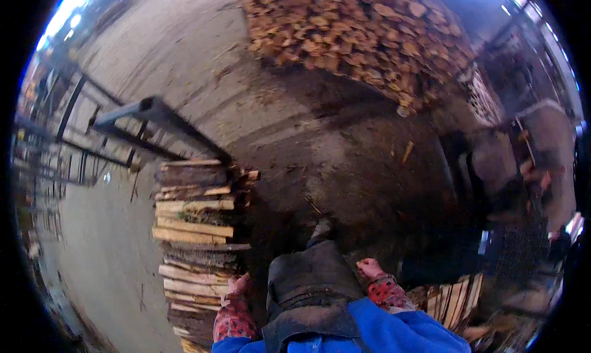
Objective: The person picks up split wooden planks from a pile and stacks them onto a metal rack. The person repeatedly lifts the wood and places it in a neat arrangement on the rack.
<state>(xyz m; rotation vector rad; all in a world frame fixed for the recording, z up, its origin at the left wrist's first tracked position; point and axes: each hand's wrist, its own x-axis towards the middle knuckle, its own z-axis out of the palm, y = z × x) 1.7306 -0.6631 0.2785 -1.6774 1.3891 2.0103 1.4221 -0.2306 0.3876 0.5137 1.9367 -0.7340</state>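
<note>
Left hand [239,284]: at the inner edge of the split-wood stack [194,230]; whether its fingers grip a piece or only rest there, I cannot tell. Right hand [370,268]: well apart from the left, across the apron [314,282]; fingers look curled, but I cannot make out whether they hold anything.

Key relation, as I view it remotely: the stack lies beside the left hand, reaching forward and outward from it; its pieces run crosswise, left to right, ends toward the hands. Left hand nearer by far.

Sleeves [401,329]: blue cloth, with red dark-spotted cuffs [386,291]. Apron: dark, creased, dull. Stack: pale, straight-grained wedges among rough, dark-barked pieces.

Outward of the right hand: a second batch of pale split wood [452,300]. Forward of the left: a grey metal frame [154,110], angular. Farthest ahead: a large heap of orange-brown wood [351,36], across brown, gritty ground [329,147].
</note>
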